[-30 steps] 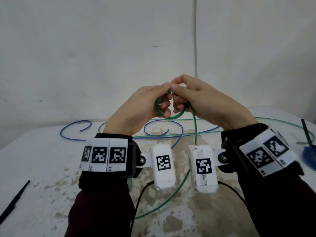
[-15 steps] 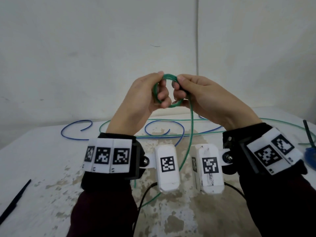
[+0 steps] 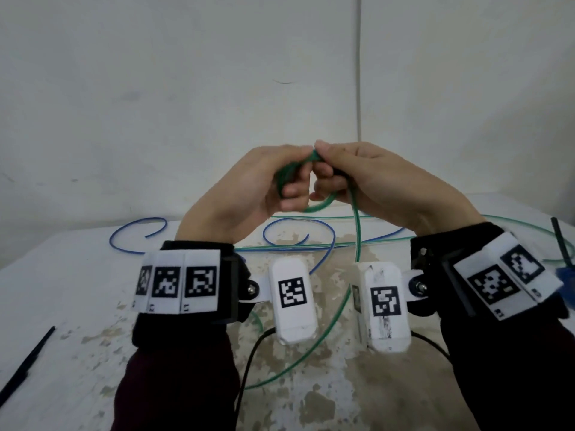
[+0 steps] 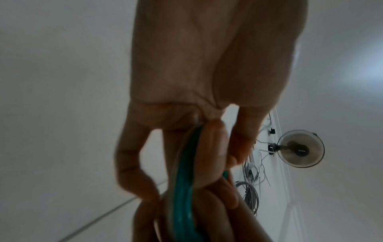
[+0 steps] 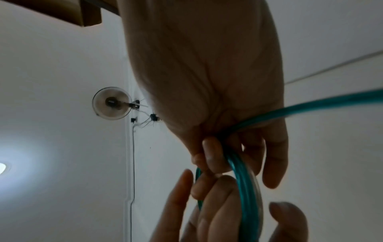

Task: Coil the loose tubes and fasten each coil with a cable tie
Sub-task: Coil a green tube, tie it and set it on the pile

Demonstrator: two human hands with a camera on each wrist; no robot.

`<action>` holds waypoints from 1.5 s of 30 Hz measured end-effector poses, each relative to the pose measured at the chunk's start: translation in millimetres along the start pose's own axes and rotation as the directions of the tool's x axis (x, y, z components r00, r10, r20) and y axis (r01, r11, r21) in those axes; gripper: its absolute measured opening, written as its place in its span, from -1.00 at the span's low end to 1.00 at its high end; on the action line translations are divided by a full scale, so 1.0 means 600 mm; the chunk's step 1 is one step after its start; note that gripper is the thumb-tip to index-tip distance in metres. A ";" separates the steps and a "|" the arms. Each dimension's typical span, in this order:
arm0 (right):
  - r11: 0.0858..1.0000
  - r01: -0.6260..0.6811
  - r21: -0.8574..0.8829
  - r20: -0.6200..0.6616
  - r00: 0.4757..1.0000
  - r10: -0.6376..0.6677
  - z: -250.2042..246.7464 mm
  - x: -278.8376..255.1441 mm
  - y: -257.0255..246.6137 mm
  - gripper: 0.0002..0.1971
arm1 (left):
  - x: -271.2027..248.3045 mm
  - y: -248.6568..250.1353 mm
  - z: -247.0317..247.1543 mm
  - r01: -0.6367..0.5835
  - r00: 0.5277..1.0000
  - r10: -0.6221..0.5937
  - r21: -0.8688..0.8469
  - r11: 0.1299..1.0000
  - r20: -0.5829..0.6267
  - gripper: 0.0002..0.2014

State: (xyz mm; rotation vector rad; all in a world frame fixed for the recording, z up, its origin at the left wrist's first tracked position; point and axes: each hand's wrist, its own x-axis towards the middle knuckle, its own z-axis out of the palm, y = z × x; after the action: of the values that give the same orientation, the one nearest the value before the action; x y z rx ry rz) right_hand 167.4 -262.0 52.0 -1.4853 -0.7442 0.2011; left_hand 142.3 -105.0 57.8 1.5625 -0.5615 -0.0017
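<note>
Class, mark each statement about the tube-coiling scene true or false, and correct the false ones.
1. Both hands hold the green tube. True: the left hand and right hand grip the green tube between them.
2. The coil rests on the table. False: it is held up above the table.
3. A blue tube lies loose on the table. True: the blue tube curls behind the hands.
4. A cable tie already fastens the green coil. False: none shows on it; a black cable tie lies on the table at the left.
</note>
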 end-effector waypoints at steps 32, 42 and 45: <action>0.979 0.095 -0.180 -0.103 0.988 -0.115 -0.017 -0.006 -0.010 -0.63 | -0.006 0.001 0.004 -0.044 0.999 0.043 -0.054 0.998 -0.006 -0.81; 0.993 0.035 -0.113 -0.056 0.998 -0.041 -0.013 -0.008 -0.011 -0.63 | -0.009 0.002 0.002 0.015 1.000 -0.015 0.002 1.000 0.016 -0.79; 0.978 0.029 -0.209 -0.041 0.998 -0.038 -0.005 -0.005 -0.008 -0.65 | -0.004 -0.002 0.002 0.031 1.000 -0.031 -0.024 0.999 -0.001 -0.69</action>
State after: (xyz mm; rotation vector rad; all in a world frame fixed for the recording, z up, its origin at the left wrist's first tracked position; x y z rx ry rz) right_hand 165.1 -266.5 55.8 -1.6690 -0.7714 0.0647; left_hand 140.2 -105.3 55.7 1.5475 -0.5346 -0.0310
